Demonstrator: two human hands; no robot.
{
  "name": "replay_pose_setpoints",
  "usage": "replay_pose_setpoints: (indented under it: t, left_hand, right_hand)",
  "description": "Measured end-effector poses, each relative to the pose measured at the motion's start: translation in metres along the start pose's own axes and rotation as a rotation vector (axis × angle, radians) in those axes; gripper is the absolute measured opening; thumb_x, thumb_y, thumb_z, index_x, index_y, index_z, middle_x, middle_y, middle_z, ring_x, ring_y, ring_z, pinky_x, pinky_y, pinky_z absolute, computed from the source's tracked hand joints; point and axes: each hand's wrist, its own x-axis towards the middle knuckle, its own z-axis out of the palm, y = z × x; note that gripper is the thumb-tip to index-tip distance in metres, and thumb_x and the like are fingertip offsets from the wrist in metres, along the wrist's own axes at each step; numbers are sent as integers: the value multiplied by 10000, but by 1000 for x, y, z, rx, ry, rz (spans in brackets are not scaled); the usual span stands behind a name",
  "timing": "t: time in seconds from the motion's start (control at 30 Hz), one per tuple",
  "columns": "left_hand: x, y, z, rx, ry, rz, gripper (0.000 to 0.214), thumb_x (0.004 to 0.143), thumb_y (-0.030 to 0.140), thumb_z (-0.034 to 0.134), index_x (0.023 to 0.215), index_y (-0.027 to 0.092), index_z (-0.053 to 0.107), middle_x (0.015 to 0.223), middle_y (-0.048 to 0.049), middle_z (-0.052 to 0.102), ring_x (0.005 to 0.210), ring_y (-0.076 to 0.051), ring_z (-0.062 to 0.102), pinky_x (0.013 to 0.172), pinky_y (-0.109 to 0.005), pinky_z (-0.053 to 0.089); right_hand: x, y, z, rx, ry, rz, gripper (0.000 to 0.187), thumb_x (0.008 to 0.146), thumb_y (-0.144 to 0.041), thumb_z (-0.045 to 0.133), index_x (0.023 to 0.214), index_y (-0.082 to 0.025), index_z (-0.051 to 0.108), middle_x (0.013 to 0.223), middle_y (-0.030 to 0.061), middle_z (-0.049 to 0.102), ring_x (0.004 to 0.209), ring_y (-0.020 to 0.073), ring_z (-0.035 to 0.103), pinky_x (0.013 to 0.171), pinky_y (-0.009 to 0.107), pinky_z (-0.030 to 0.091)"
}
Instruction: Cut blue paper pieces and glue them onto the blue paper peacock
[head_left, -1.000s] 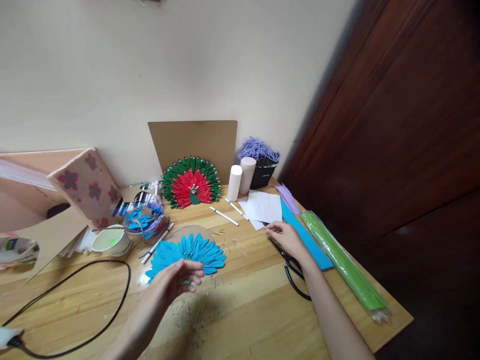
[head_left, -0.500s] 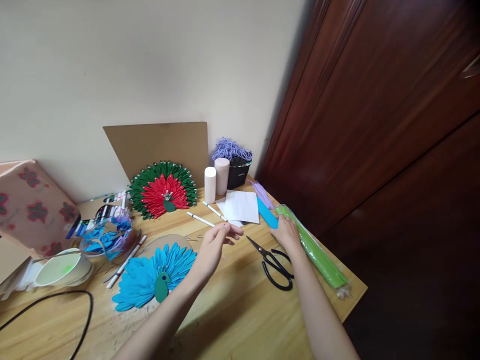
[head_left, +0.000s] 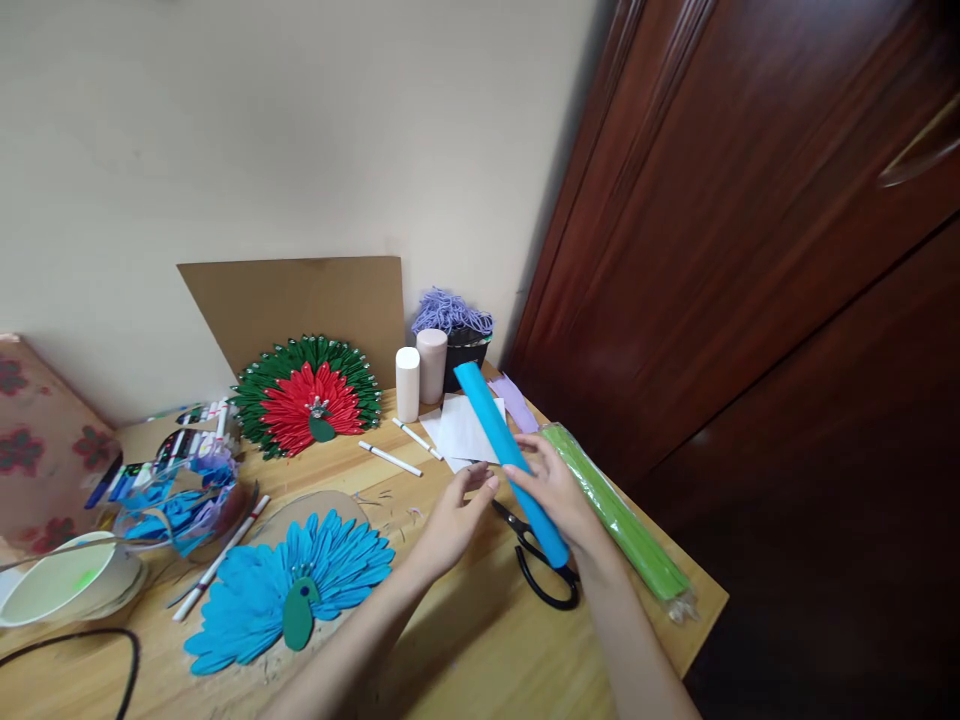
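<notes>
Right hand (head_left: 561,492) gripping blue paper roll (head_left: 491,420).
Fingers wrapped round it, roll aimed 11 o'clock; left hand (head_left: 450,520) loosely open, empty, at 9 o'clock; scissors (head_left: 546,580) underneath.

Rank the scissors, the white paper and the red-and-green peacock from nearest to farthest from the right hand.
1. Scissors, just under the right hand holding the blue roll.
2. White paper, behind it, toward the wall.
3. Red-and-green peacock, far left.

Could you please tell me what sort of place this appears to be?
Probably a home craft corner: the wooden table by a wall holds a blue paper peacock, a red and green peacock, scissors and markers, and the right hand grips a blue paper roll.
</notes>
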Motion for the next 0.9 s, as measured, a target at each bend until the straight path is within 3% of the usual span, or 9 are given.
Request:
replay_pose_setpoints:
  t: [0.1, 0.27, 0.37, 0.53, 0.7, 0.9]
  left_hand:
    - [-2, 4, -10, 37, 86, 103, 384, 841, 434, 492, 1075, 140, 571, 1151, -115, 593, 1093, -226, 525, 907, -322, 423]
    - [-4, 3, -31, 182, 216, 75, 372, 870, 456, 396, 805, 138, 577, 842, -74, 639, 833, -202, 584, 744, -302, 452]
    - [-8, 1, -37, 342, 258, 58, 358, 880, 415, 372, 725, 152, 558, 737, -48, 621, 723, -182, 575, 661, -282, 426]
    - [-14, 3, -38, 473, 268, 66, 243, 831, 356, 467, 716, 161, 555, 689, -35, 619, 635, -167, 563, 575, -250, 380]
    - [-18, 7, -46, 506, 260, 84, 342, 891, 326, 320, 692, 176, 554, 668, -48, 615, 627, -179, 570, 589, -258, 378]
    - [-24, 24, -56, 619, 293, 89, 296, 862, 310, 350, 614, 186, 453, 591, -9, 511, 582, -158, 481, 542, -258, 273]
  right_hand:
    - [-5, 7, 34, 220, -132, 36, 405, 748, -377, 655, 1098, -235, 509, 1189, 68, 565, 1073, 218, 572, 924, 349, 450]
    - [-12, 21, 63, 304, -129, 63, 422, 717, -359, 698, 1079, -233, 522, 1209, 70, 572, 1124, 227, 550, 944, 357, 451]
    - [-15, 27, 69, 283, -55, 57, 489, 656, -333, 750, 1058, -227, 492, 1160, 79, 604, 1081, 233, 581, 928, 378, 467]
    - [-18, 32, 75, 228, 8, 49, 586, 600, -289, 787, 1063, -235, 431, 1079, 75, 641, 1025, 237, 612, 911, 400, 473]
    - [-19, 34, 77, 207, -41, 48, 526, 641, -321, 758, 1064, -235, 456, 1137, 76, 615, 1064, 230, 589, 931, 367, 459]
    - [-17, 36, 72, 429, -167, 314, 449, 746, -513, 574, 1073, -205, 587, 1060, 63, 681, 1067, 288, 588, 911, 440, 469]
